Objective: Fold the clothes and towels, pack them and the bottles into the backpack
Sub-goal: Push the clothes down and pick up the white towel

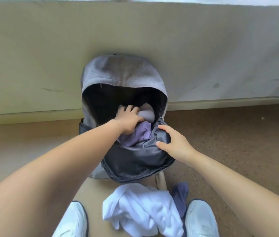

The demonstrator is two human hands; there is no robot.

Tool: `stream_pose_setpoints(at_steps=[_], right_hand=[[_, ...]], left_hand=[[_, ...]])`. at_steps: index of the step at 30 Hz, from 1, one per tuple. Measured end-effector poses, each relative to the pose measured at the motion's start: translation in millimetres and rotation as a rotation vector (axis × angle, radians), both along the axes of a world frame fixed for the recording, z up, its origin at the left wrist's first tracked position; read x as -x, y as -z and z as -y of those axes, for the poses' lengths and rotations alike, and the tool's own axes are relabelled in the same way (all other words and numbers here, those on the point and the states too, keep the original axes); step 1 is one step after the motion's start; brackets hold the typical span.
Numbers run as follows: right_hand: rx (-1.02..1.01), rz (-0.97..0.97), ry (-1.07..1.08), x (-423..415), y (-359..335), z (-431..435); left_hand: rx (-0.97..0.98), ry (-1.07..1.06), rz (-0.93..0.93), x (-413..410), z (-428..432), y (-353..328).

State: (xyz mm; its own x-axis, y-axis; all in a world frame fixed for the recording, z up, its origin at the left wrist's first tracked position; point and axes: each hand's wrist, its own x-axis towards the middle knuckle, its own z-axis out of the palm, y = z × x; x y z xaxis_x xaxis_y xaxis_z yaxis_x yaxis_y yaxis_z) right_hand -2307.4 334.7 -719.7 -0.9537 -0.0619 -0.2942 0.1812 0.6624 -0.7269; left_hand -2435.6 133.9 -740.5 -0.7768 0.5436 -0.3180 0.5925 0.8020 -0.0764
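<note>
Fingers (126, 109) of your left hand (128, 120) clamp on a grey cloth (146, 113) inside the backpack (118, 72), just above a purple cloth (138, 134) in its mouth. Your right hand (173, 142) lies flat, fingers apart, on the backpack's dark flap (135, 161). Below the backpack, a white garment (140, 207) and a blue cloth (180, 192) lie between your shoes (200, 218). No writing is readable.

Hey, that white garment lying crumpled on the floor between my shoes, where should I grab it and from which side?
Take the white garment by the raised fold along its upper left edge, coming straight down from above. It lies in a loose heap, so no flat hem shows. The right hand is resting on the backpack flap and looks freer than the left hand, which is pushing cloth inside.
</note>
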Motion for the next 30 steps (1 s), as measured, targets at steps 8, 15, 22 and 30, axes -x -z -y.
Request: stream_pose_setpoints(at_steps=[8, 15, 22, 30], right_hand=[[0.028, -0.345, 0.425, -74.6, 20.9, 16.0], [-0.22, 0.188, -0.039, -142.2, 96.3, 23.2], [-0.247, 0.263, -0.106, -154.1, 107.8, 35.5], [0.054, 0.4, 0.003, -135.1, 54.3, 32.6]], left_hand=[[-0.9, -0.067, -0.327, -110.7, 15.3, -15.3], [-0.653, 0.138, -0.052, -221.4, 49.9, 24.7], [-0.249, -0.61, 0.265, -237.3, 62.1, 79.4], [-0.588, -0.711, 0.602, -225.6, 62.5, 41.4]])
